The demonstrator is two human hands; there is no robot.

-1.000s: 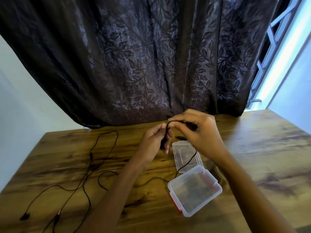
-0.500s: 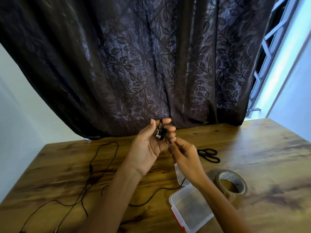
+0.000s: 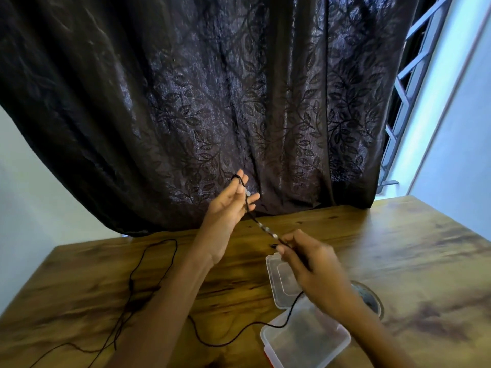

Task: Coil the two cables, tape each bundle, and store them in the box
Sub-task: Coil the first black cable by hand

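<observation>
My left hand (image 3: pixel 228 205) is raised above the table with its fingers spread, and a thin black cable (image 3: pixel 261 227) is looped over them. The cable runs taut down to my right hand (image 3: pixel 310 264), which pinches it. From there it drops past the clear plastic box (image 3: pixel 305 338) and trails left across the table. The box's lid (image 3: pixel 281 277) lies open beside it, partly under my right hand. A second black cable (image 3: pixel 138 282) lies loose on the left of the table. The tape roll (image 3: pixel 370 298) sits right of my right forearm, partly hidden.
A wooden table (image 3: pixel 398 248) holds everything. A dark patterned curtain (image 3: pixel 212 102) hangs right behind its far edge. Pale walls stand at left and right, with a window grille (image 3: pixel 414 75) at the upper right.
My left hand rose and spread its fingers with the cable over them. My right hand moved down and right, pulling the cable taut. The scissors are hidden from view now.
</observation>
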